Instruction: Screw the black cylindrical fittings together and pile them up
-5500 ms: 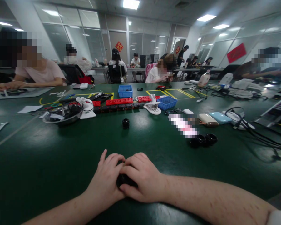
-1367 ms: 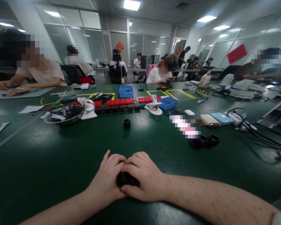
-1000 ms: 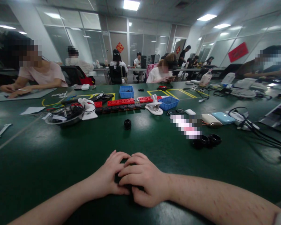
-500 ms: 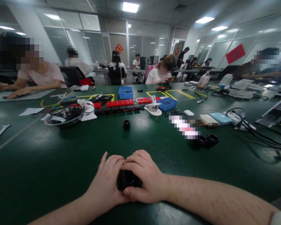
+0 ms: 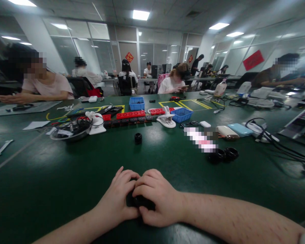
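Note:
Both my hands rest together on the green table (image 5: pixel 53 176) near its front edge. My left hand (image 5: pixel 118 200) and my right hand (image 5: pixel 159 198) are curled round a small black round part (image 5: pixel 138 201), which is mostly hidden between the fingers. A similar small black cylinder (image 5: pixel 138 138) stands alone further out on the table. Two black rings (image 5: pixel 223 155) lie to the right of my hands, apart from them.
Red power strips (image 5: pixel 129 115), two blue bins (image 5: pixel 136 103), white clamps (image 5: pixel 166 119), a clear bowl of cables (image 5: pixel 69 130), phones and power banks (image 5: pixel 231 130) and black cables (image 5: pixel 282 144) cross the table's middle. Other people sit at the far side and left.
My hands stay clasped on the black part, with fingers shifting slightly. The view has tilted a little; nothing else on the table has moved.

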The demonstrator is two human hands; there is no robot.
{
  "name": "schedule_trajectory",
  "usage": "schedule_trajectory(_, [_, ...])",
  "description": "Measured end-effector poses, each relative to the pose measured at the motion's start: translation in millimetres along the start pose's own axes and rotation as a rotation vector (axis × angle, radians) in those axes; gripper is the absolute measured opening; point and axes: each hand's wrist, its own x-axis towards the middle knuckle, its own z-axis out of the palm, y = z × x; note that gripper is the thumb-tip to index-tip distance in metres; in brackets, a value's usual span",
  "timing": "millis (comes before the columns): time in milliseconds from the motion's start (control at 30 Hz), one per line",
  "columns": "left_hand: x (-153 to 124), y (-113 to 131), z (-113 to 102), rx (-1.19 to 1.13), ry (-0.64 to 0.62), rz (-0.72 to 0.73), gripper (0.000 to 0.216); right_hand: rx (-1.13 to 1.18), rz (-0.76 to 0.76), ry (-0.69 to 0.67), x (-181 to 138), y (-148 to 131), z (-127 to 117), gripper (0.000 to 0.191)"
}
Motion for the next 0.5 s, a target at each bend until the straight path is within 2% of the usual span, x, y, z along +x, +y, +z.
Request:
schedule_trajectory(167, [3.7, -5.9, -3.1, -0.073, -0.086, 0.037, 0.028, 0.057, -0.069, 0.002, 0.6, 0.8, 0.1, 0.025])
schedule_trajectory(333, [3.1, -15.9, -0.1, -0.072, -0.149, 0.091, 0.031, 0.087, -0.065, 0.002, 0.2, 0.7, -0.1, 0.022])
schedule_trajectory(433, [3.3, -19.0, 0.1, -0.080, -0.170, 0.104, 0.031, 0.092, -0.098, 0.001, 0.7, 1.6, 0.1, 0.020])
schedule_trajectory(500, [3.3, -18.9, -0.8, -0.086, -0.171, 0.114, 0.039, 0.099, -0.138, 0.025, 1.0, 1.9, -0.3, 0.019])
